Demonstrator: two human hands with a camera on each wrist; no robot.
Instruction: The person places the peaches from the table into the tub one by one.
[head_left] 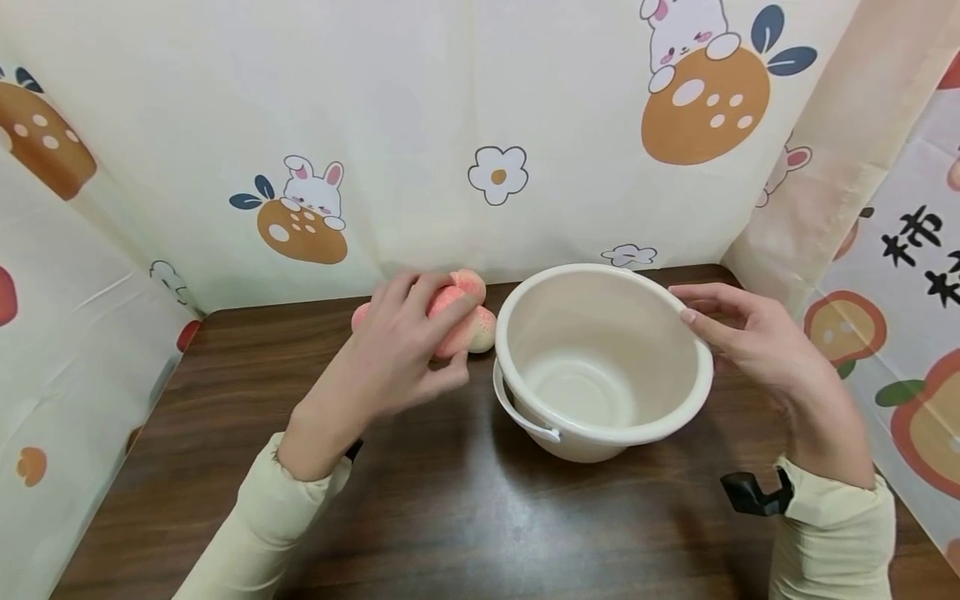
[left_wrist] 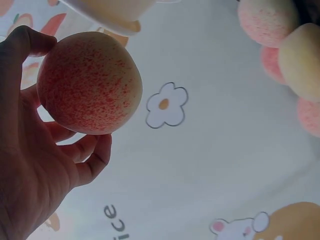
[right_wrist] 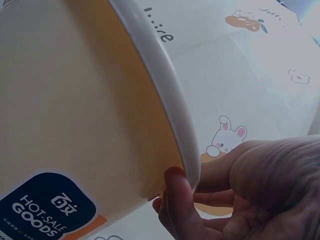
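Note:
My left hand (head_left: 393,337) holds a round pink-speckled peach (left_wrist: 90,82) by its sides, thumb on one side and fingertips on the other. Several more peaches (head_left: 483,329) lie close behind and around it near the back edge of the table. Right of them is a cream plastic bucket (head_left: 577,454) with its mouth facing up and nothing visible inside. My right hand (head_left: 757,342) grips the bucket's right rim between thumb and fingers. A dark blue label (right_wrist: 47,207) on the bucket's wall shows in the right wrist view.
The bucket's white handle (head_left: 525,421) hangs down at its left front. Dark wood-grain table (head_left: 420,508) lies under everything. Printed cloth (head_left: 420,108) with rabbits and fruit stands up behind the table and along both sides.

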